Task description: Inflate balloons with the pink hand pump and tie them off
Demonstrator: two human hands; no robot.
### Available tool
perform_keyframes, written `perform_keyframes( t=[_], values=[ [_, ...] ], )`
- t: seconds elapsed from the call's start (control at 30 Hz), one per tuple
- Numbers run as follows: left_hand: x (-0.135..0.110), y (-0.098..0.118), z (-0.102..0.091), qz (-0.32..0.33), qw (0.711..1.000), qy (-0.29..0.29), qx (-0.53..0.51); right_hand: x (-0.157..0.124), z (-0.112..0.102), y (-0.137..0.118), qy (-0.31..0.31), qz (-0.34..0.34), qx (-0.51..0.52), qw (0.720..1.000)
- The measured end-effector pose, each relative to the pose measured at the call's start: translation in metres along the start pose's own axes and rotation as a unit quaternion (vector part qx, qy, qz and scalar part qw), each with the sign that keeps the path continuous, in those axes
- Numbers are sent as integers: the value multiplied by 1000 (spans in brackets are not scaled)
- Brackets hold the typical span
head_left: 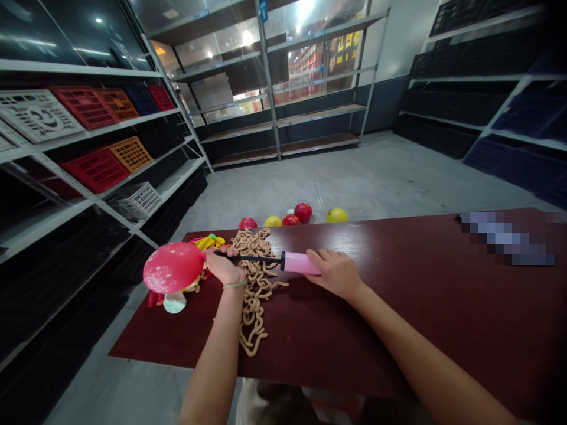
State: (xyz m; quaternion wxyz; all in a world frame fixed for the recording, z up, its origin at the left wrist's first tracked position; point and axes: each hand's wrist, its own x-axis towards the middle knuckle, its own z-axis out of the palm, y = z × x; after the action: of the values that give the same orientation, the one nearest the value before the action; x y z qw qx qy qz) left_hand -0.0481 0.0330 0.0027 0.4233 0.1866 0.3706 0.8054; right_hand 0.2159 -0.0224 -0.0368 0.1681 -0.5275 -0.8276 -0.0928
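My left hand [224, 265] is closed round the neck of a pink balloon [172, 267] with pale spots, partly inflated, where it meets the black nozzle of a hand pump. My right hand [334, 273] grips the pump's pink handle [300, 263]. The pump lies level above a dark red table [398, 307]. Under the pump lies a tangle of tan rubber bands or cords [253, 283]. Flat uninflated balloons, yellow, red and white [175, 301], lie beside the pink one.
Several inflated red and yellow balloons [303, 212] lie on the grey floor beyond the table. Metal shelves with red, orange and white crates [95, 168] line the left wall. More shelving stands at the back and right. A blurred patch sits on the table's right end.
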Motion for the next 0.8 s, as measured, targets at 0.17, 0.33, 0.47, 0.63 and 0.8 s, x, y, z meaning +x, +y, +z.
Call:
perform_keyframes(
  t=[0.17, 0.33, 0.47, 0.63, 0.8],
  values=[
    [-36, -35, 21, -28, 1000, 6, 9, 0, -2, -31, -35, 37, 39, 998],
    [-33, -53, 20, -87, 996, -7, 27, 4, -9, -48, -99, 40, 69, 992],
    [-15, -56, 7, -153, 988, 12, 10, 1, -33, -53, -185, 56, 69, 979],
    [-11, -61, 1, -165, 986, 24, -31, -9, -72, -31, -303, 75, 82, 946],
    [-10, -66, 0, -165, 984, 33, -63, 0, -77, -30, -319, 55, 48, 945]
  ],
)
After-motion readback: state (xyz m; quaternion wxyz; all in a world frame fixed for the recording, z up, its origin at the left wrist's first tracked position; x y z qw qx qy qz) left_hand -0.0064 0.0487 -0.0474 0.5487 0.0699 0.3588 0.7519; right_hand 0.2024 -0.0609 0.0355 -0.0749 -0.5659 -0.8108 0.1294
